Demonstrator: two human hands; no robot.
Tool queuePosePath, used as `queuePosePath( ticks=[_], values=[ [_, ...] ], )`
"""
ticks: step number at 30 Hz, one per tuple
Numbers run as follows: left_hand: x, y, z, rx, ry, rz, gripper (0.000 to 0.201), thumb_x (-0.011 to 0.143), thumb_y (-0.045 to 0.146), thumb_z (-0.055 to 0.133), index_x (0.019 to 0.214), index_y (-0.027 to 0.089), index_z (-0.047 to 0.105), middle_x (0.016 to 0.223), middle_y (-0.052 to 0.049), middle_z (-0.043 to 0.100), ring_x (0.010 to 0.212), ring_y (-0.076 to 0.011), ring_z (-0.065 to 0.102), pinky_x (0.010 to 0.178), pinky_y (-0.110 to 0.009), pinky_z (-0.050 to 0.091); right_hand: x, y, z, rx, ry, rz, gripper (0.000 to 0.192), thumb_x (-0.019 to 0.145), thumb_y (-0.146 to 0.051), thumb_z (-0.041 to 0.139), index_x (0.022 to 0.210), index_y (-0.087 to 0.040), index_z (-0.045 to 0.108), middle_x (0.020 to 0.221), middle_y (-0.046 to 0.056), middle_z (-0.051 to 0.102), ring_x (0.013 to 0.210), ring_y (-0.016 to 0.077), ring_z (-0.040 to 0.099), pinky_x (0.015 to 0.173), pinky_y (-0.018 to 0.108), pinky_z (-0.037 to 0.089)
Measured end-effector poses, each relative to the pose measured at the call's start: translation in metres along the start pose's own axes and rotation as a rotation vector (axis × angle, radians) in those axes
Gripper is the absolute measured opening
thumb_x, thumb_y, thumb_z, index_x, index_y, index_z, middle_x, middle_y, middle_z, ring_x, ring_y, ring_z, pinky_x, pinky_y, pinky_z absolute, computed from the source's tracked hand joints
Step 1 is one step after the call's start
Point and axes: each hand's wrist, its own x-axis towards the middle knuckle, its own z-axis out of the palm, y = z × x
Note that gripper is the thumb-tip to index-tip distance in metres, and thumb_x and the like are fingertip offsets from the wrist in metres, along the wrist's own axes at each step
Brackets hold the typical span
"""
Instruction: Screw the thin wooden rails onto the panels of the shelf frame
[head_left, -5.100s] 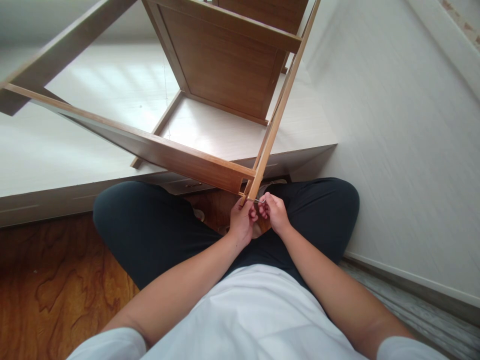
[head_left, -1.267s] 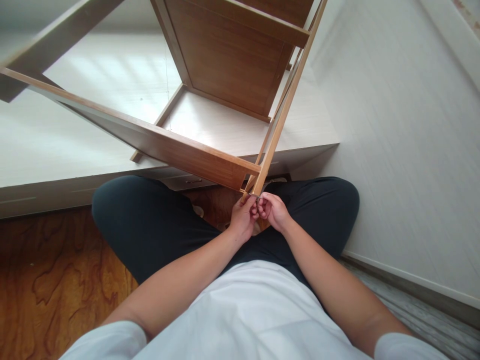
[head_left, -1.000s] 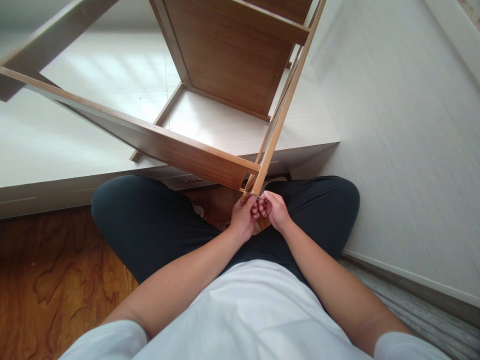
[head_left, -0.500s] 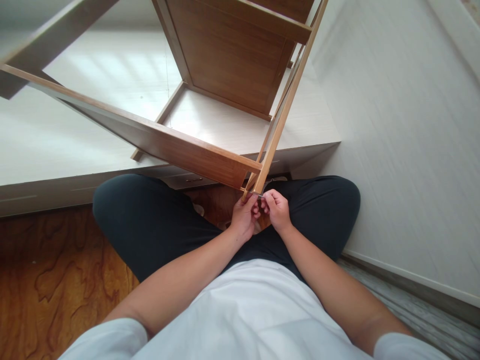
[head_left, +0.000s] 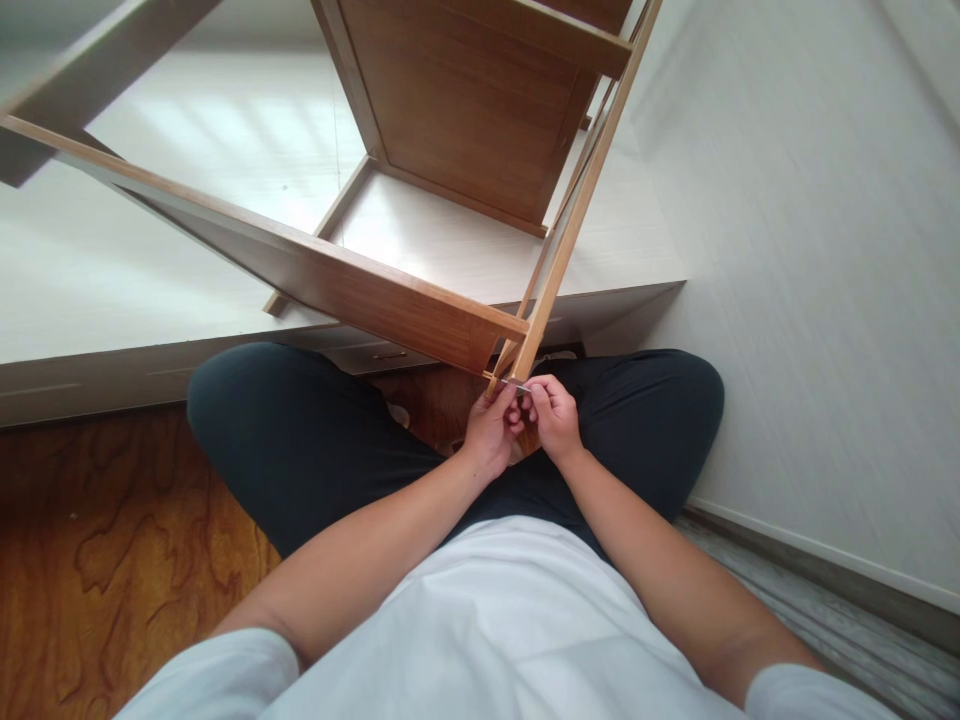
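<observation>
Wood-grain flooring (head_left: 97, 540) and a pale wall (head_left: 817, 300) bounded the scene in the head view, with a low white platform (head_left: 150, 290) lying behind the seated person's crossed legs (head_left: 300, 440). A tilted wooden shelf frame (head_left: 450, 130) leaned over the platform, its lower corner (head_left: 516, 372) hanging just above the lap. The left hand (head_left: 491, 435) was curled closed beneath that corner, fingers touching the frame's end; whether it gripped the wood or only steadied it could not be told. The right hand (head_left: 553, 415), just beside the corner on its far side from the left hand, was pinched shut on a thin metal tool (head_left: 517, 383), apparently a small hex key, whose tip met the corner joint. Compared with the frame half a second earlier, the right-hand fingers had shifted slightly around the tool while the corner stayed in place, which suggested a fastener was being turned and was not yet fully seated.
</observation>
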Motion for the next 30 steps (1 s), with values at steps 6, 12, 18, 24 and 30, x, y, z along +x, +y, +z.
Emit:
queuePosePath(
  ticks=[6, 12, 18, 24, 30],
  values=[
    [0.002, 0.0, -0.001, 0.016, -0.003, 0.021, 0.045, 0.061, 0.038, 0.094, 0.089, 0.016, 0.065, 0.06, 0.008, 0.05, 0.048, -0.0035, 0.042, 0.042, -0.015, 0.027, 0.001, -0.002, 0.003, 0.05, -0.001, 0.033, 0.033, 0.099, -0.052, 0.053, 0.089, -0.022, 0.063, 0.068, -0.003, 0.059, 0.051, 0.0113, 0.049, 0.05, 0.024, 0.04],
    [0.004, 0.0, 0.0, 0.03, -0.012, 0.05, 0.047, 0.06, 0.041, 0.094, 0.086, 0.015, 0.065, 0.059, 0.008, 0.05, 0.048, -0.0039, 0.043, 0.041, -0.016, 0.028, 0.003, 0.0, 0.004, 0.155, -0.007, 0.107, 0.039, 0.097, -0.057, 0.054, 0.085, -0.021, 0.062, 0.064, -0.003, 0.058, 0.049, 0.0105, 0.047, 0.046, 0.023, 0.038],
    [0.002, 0.0, -0.001, 0.032, -0.001, 0.052, 0.044, 0.063, 0.041, 0.093, 0.084, 0.015, 0.064, 0.06, 0.008, 0.05, 0.048, -0.0036, 0.043, 0.041, -0.015, 0.028, 0.005, -0.002, 0.004, 0.254, -0.017, 0.18, 0.042, 0.093, -0.06, 0.059, 0.078, -0.021, 0.061, 0.06, -0.003, 0.058, 0.046, 0.0096, 0.047, 0.043, 0.021, 0.037],
    [0.003, 0.0, -0.001, 0.026, 0.008, 0.041, 0.041, 0.064, 0.038, 0.092, 0.086, 0.015, 0.065, 0.061, 0.008, 0.051, 0.048, -0.0029, 0.043, 0.042, -0.015, 0.027, 0.012, 0.001, 0.008, 0.496, -0.074, 0.366, 0.042, 0.086, -0.059, 0.067, 0.072, -0.021, 0.056, 0.05, -0.005, 0.051, 0.037, 0.0083, 0.039, 0.035, 0.02, 0.029],
    [0.004, 0.0, 0.0, 0.032, 0.015, 0.055, 0.04, 0.065, 0.038, 0.091, 0.089, 0.015, 0.068, 0.06, 0.008, 0.05, 0.048, -0.0032, 0.043, 0.042, -0.016, 0.026, 0.017, -0.001, 0.01, 0.636, -0.141, 0.407, 0.042, 0.086, -0.053, 0.068, 0.066, -0.021, 0.049, 0.044, -0.007, 0.043, 0.035, 0.0071, 0.032, 0.035, 0.019, 0.026]
  ],
)
